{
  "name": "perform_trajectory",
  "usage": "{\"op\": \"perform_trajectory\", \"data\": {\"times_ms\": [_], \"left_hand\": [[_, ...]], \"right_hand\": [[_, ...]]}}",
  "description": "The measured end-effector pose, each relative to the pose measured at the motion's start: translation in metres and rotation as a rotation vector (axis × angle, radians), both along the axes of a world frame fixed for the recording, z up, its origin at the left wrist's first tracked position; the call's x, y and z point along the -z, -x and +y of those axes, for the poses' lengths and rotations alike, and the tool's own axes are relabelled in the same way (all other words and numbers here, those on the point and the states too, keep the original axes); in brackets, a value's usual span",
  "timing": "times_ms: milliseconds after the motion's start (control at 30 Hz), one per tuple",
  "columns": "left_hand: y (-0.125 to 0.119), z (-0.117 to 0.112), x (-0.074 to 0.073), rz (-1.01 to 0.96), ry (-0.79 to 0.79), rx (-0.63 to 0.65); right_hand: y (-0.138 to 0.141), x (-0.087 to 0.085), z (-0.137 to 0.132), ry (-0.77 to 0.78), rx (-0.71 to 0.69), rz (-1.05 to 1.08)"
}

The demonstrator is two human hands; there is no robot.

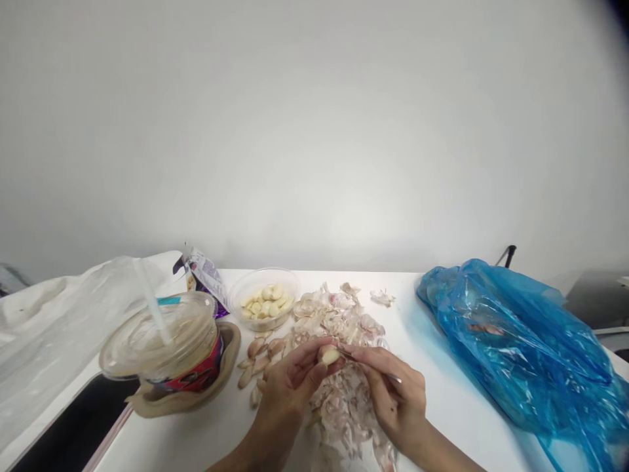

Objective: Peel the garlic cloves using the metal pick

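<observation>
Two hands are at work near the front edge of the white counter (442,406).

Left hand (287,387): closed, with thumb and fingertips pinching a pale garlic clove (330,356). The clove sits at centre frame, raised just above the counter and directly over the litter of skins.

Right hand (396,400): closed on a thin metal tool (393,377), whose far end meets the clove. It may be a small blade, but it is too slender in this view to confirm.

Surroundings, noted from left to right:

- A white plastic sheet (54,328) is bunched at the far left.
- A dark flat device (69,432) lies at the lower left corner, partly out of frame.
- A drink cup (189,357) with a clear domed lid and a straw (152,298) stands in a brown holder (230,347), near the left hand.
- A printed packet (206,275) lies just behind the cup.
- A clear bowl (291,283) holds peeled cloves (265,305). It stands beyond the hands, just beside the packet.
- Several unpeeled cloves (255,360) lie loose on the counter between the cup holder and the left hand.
- A pile of garlic skins (339,314) spreads from beside the bowl toward the hands and continues beneath them to the lower edge of the frame.
- One stray skin (382,297) lies apart, beyond the pile.
- A crumpled blue plastic bag (521,347) covers the right side of the counter, well apart from both hands.
</observation>
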State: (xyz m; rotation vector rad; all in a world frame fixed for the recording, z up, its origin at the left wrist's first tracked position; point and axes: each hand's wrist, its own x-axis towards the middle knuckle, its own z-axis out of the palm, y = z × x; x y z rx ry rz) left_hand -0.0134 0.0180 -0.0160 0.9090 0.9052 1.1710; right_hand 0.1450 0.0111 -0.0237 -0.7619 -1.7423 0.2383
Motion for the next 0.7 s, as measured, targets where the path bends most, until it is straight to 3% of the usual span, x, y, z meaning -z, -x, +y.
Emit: {"op": "perform_trajectory", "data": {"times_ms": [467, 700], "left_hand": [[0.004, 0.003, -0.002, 0.092, -0.055, 0.061], [0.004, 0.001, -0.002, 0.027, -0.018, 0.072]], "right_hand": [[-0.008, 0.007, 0.003, -0.037, -0.125, -0.154], [-0.001, -0.003, 0.004, 0.182, 0.008, 0.171]]}}
